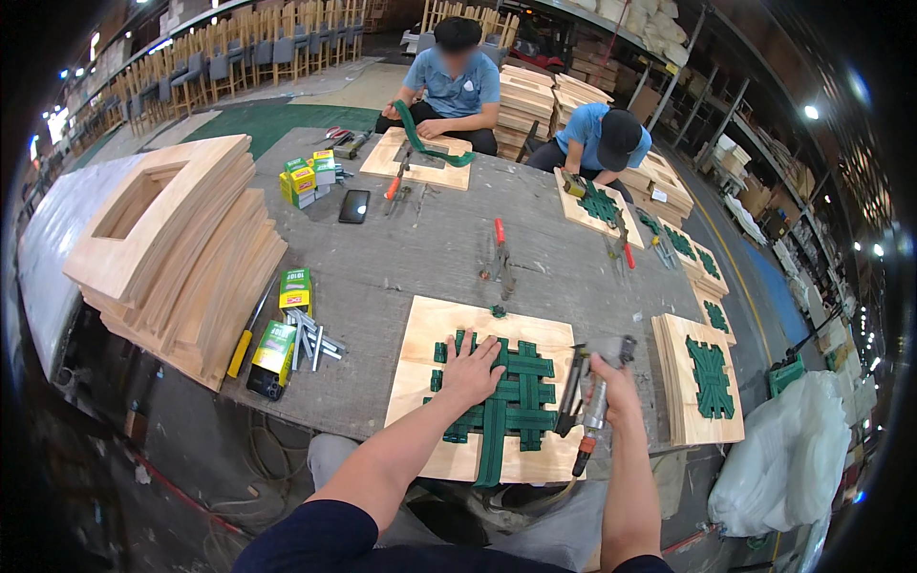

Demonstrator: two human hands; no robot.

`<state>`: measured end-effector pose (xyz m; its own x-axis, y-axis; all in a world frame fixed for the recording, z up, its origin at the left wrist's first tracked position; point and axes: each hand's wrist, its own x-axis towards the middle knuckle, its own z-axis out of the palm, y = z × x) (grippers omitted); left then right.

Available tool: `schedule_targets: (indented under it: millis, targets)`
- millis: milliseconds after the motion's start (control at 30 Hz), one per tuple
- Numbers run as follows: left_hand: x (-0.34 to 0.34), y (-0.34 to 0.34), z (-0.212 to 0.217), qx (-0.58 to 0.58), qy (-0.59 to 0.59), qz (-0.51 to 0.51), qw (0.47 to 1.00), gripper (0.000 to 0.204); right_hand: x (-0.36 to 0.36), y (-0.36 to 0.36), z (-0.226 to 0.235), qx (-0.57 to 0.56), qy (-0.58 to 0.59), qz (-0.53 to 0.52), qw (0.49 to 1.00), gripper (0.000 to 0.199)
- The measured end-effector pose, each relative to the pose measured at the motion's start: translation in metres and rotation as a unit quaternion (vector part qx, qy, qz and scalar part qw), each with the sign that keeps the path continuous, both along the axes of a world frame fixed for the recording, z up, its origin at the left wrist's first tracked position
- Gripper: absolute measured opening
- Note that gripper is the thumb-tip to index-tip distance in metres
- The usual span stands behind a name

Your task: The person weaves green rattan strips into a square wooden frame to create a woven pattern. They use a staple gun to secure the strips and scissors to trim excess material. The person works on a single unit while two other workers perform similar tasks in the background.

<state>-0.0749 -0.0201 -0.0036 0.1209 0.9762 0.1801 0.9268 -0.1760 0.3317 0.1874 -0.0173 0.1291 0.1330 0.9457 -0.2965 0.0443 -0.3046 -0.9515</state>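
Note:
A light wooden panel (417, 334) lies on the table in front of me. Dark green webbing straps (493, 435) cross over and under each other on it, and one long strap end hangs toward the panel's near edge. My left hand (472, 371) rests flat with fingers spread on the upper left of the woven straps. Beside the panel's right edge, my right hand (619, 390) grips a pneumatic staple gun (594, 411), held apart from the straps. A small green scrap (498, 311) sits at the panel's far edge.
Left stand stacked wooden frames (205, 263), staple boxes (275, 346), loose staple strips (308, 336) and a yellow-handled screwdriver (241, 351). Red-handled pliers (500, 250) lie ahead. Finished panels (676, 368) are piled right. Two co-workers (449, 91) sit across the table (411, 248).

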Motion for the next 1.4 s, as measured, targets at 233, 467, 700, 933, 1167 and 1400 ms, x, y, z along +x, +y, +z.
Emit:
schedule_targets:
  millis: [233, 467, 700, 933, 1167, 1400]
  targets:
    - [0.001, 0.001, 0.0, 0.0, -0.003, -0.002, 1.0, 0.059, -0.08, 0.037, -0.028, -0.046, -0.029, 0.084, 0.995, 0.033]
    - [-0.002, 0.001, -0.002, 0.03, -0.014, -0.002, 0.999, 0.059, -0.114, 0.058, -0.044, -0.084, -0.066, 0.112, 0.988, 0.032]
    - [-0.004, 0.0, -0.002, 0.03, -0.019, -0.005, 0.999, 0.058, -0.124, 0.062, -0.051, -0.093, -0.095, 0.112, 0.985, 0.031]
    - [-0.003, 0.002, -0.004, 0.025, -0.032, -0.005, 0.999, 0.053, -0.129, 0.066, -0.054, -0.104, -0.124, 0.123, 0.979, 0.027]
    - [-0.005, 0.003, -0.011, 0.044, -0.053, 0.005, 0.998, 0.048, -0.134, 0.061, -0.05, -0.091, -0.116, 0.121, 0.982, 0.026]
    - [-0.006, 0.001, -0.009, 0.061, -0.091, 0.007, 0.994, 0.04, -0.139, 0.06, -0.047, -0.106, -0.131, 0.12, 0.978, 0.026]
